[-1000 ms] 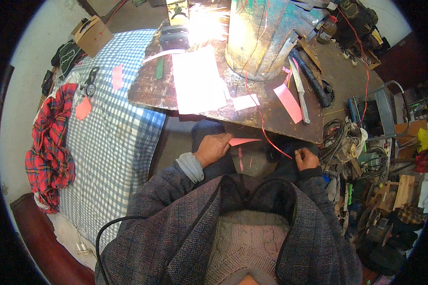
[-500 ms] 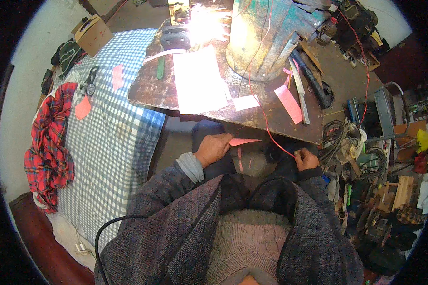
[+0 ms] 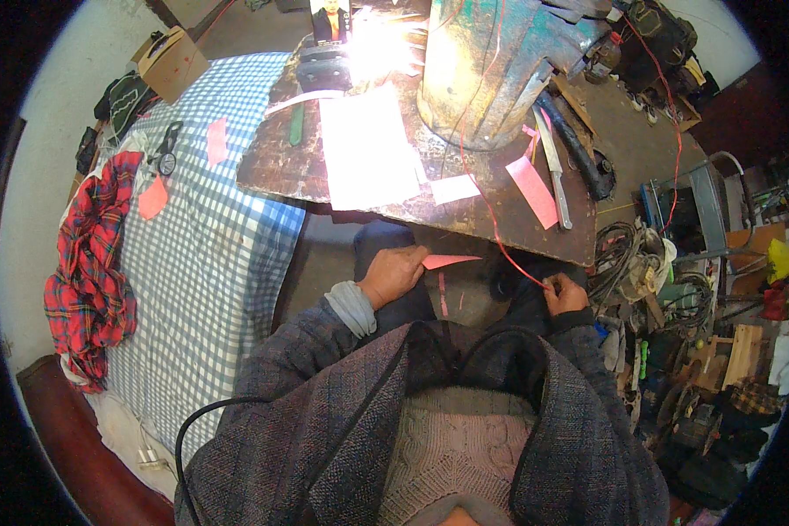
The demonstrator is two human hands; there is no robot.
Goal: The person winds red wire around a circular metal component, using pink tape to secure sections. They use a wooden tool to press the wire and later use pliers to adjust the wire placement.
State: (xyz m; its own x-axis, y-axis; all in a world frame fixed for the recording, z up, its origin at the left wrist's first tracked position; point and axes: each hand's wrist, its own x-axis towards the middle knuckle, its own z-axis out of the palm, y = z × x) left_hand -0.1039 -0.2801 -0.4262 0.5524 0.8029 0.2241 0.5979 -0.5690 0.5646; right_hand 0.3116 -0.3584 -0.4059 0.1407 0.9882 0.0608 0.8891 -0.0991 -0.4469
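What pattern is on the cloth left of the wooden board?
Blue-and-white check on the cloth, seen in the head view.

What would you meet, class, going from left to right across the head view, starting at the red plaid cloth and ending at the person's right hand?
Red plaid cloth → blue checked tablecloth → left hand → pink paper strip → red wire → right hand.
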